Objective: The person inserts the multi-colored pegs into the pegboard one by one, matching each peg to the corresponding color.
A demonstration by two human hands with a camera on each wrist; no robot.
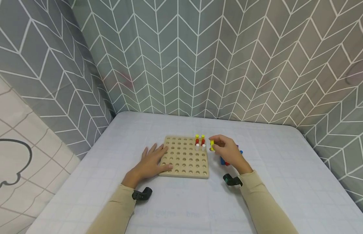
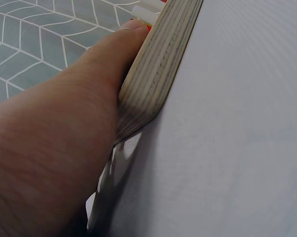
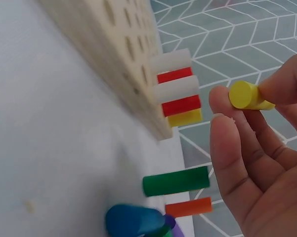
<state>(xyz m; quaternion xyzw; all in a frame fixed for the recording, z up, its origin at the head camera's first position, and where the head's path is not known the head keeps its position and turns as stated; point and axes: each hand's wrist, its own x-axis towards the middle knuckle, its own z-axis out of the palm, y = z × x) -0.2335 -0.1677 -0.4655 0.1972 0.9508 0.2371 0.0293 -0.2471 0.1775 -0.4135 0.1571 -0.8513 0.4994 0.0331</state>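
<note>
My left hand [image 1: 150,162] rests with spread fingers on the left edge of a square wooden pegboard [image 1: 184,175] with rows of round holes. In the left wrist view, its thumb lies along the top of the board's thick edge [image 2: 158,59]. A yellow peg [image 1: 212,145] is pinched between the thumb and fingers of my right hand [image 1: 228,152], just right of the board and above the table. In the board's far right corner stand two yellow pegs [image 1: 197,136], two red pegs [image 1: 203,142] and two white pegs [image 1: 197,147].
Loose pegs lie on the table right of the board, partly behind my right hand: a green peg [image 3: 178,181], an orange peg [image 3: 189,207], a blue peg [image 3: 133,220] and others. A pale cloth [image 1: 181,201] covers the table. Patterned curtains [image 1: 181,65] hang behind it.
</note>
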